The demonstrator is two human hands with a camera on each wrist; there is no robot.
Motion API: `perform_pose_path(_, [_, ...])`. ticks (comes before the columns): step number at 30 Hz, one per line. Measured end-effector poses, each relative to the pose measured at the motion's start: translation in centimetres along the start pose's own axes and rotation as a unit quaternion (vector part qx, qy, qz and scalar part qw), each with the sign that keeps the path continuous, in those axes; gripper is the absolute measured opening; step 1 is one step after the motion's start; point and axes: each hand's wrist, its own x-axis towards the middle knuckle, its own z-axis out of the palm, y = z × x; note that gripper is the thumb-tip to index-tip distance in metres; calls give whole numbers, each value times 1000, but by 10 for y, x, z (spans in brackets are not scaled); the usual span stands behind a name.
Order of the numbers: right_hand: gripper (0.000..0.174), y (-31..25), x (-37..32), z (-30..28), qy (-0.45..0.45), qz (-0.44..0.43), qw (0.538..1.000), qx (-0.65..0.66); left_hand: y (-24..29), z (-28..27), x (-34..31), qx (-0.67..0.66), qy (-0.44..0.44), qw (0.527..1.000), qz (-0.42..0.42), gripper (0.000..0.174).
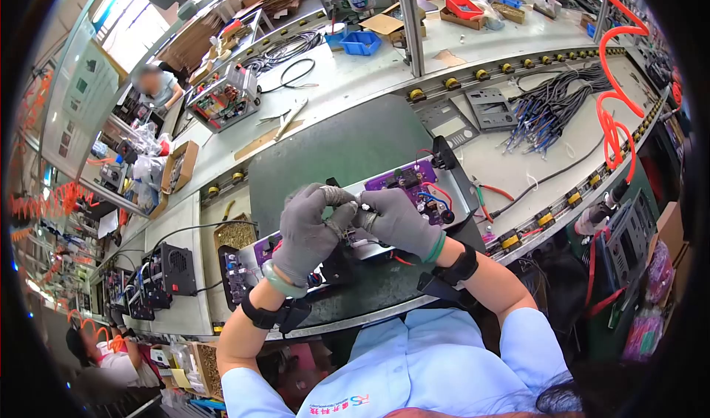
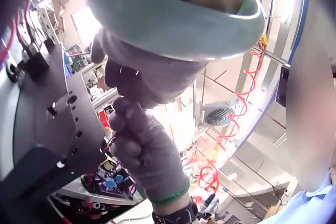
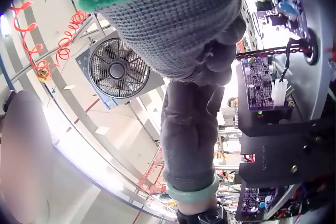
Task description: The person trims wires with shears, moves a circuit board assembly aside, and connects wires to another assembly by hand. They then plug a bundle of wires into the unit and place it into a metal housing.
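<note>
Both hands wear grey knit gloves and meet fingertip to fingertip above an opened electronics chassis with purple circuit boards. My left hand, with a pale green bangle at its wrist, has its thumb and fingers curled inward. My right hand comes from the other side, fingers bent against the left ones. A small whitish piece shows between their fingertips; what it is I cannot tell, as the gloves hide most of it. In the right wrist view a white connector sits on a board beside the hands.
The chassis lies on a green mat. Red-handled pliers lie at its right, near a bundle of black cables. A box of small parts stands left, and a coiled red hose hangs at right.
</note>
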Motion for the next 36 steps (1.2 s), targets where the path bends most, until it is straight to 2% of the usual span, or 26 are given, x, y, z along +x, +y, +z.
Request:
perform_pose_path(4, [15,1,-9,3,67,-6,998,-12,-1,6,1,54,-13,998,-13,11])
perform_pose_path(6, [10,8,-9,9,155,-99,981,-63,-11,8,-3,58,-48,992,-98,14])
perform_pose_path(7, [10,10,-8,10,157,-98,981,-63,-14,9,-4,58,-51,992,-97,14])
perform_pose_path(9, [5,12,1,8,144,-170,944,-242,-24,9,-3,21,4,991,-131,18])
perform_pose_path(10, [7,19,9,8,105,-132,934,-314,-34,10,-5,20,1,991,-130,18])
perform_pose_path(11, [7,24,14,9,107,-129,935,-314,-46,10,-8,63,1,990,-123,21])
perform_pose_path(13, [12,24,24,7,4,-132,894,-428,-50,8,-8,105,1,989,-108,25])
perform_pose_path(14, [12,22,24,11,-38,-86,893,-441,-46,5,-13,150,-76,981,-98,29])
perform_pose_path(15, [12,23,23,13,-37,-84,893,-440,-43,2,-16,195,-154,965,-88,34])
perform_pose_path(16, [13,24,22,14,-16,-93,903,-418,-41,2,-17,213,-164,961,-67,37])
perform_pose_path(21, [13,26,19,8,7,-75,908,-412,-46,9,-21,239,-134,961,-26,32])
perform_pose_path(24, [12,26,22,10,-19,-72,899,-430,-45,10,-22,235,-112,965,-11,31])
perform_pose_path(26, [11,18,26,12,-92,-35,863,-496,-42,10,-21,238,-104,966,-1,32])
perform_pose_path(28, [12,25,26,15,-86,-43,865,-492,-42,8,-20,256,-146,956,5,32])
perform_pose_path(32, [9,26,25,14,-59,-63,885,-457,-44,8,-18,243,-156,957,5,33])
perform_pose_path(36, [8,29,25,15,-47,-71,886,-456,-45,8,-18,225,-146,963,12,31])
